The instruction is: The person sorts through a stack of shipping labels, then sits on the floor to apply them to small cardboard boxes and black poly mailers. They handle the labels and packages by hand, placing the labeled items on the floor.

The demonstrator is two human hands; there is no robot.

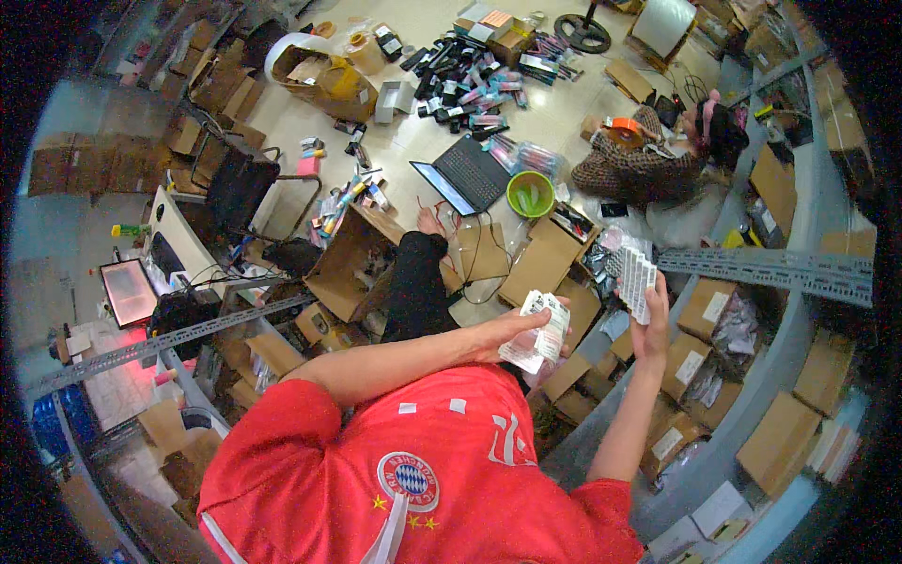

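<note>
My left hand (pixel 512 336) is closed around a thick stack of white printed cards or small packets (pixel 537 340), the thumb lying across the top. Beside it on the right, my right hand (pixel 653 318) grips a fanned set of flat white sheets (pixel 636 279) covered in rows of small dark print, possibly label sheets. The two bundles are held apart at about the same height, above open cardboard boxes. Exactly what either bundle is cannot be made out.
An open laptop (pixel 470 179) lies on the floor near a green bowl (pixel 531 195). Many small boxes and packs (pixel 470 89) are piled beyond. Another person (pixel 629 164) sits at the right. Metal shelf beams (pixel 770 271) and cardboard boxes (pixel 709 308) hem me in on both sides.
</note>
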